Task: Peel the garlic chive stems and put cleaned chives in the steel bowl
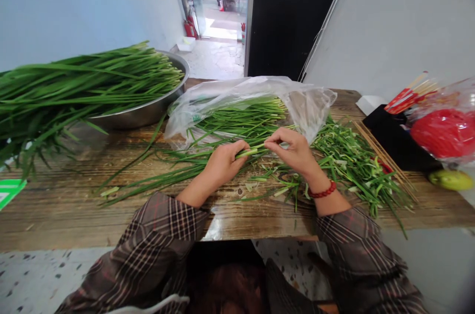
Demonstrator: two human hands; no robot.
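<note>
My left hand (227, 161) is closed round a small bunch of garlic chives (249, 151), its pale stem ends pointing right and its long green leaves trailing left over the table. At those stem ends, the thumb and forefinger of my right hand (291, 149) are pinched together on the chives. Just behind both hands, more garlic chives (241, 118) lie in a clear plastic bag (309, 101). Loose trimmings (284, 187) are scattered under my right hand, and a heap of trimmed leaves (349, 160) lies to its right.
A large metal basin (139, 115) at the left is piled high with garlic chives (92, 78). At the right are thin wooden sticks (386, 160), a black box (399, 138) with wrapped chopsticks, a red bundle in plastic (445, 130) and a yellow-green object (451, 180). The wooden table (67, 220) carries everything.
</note>
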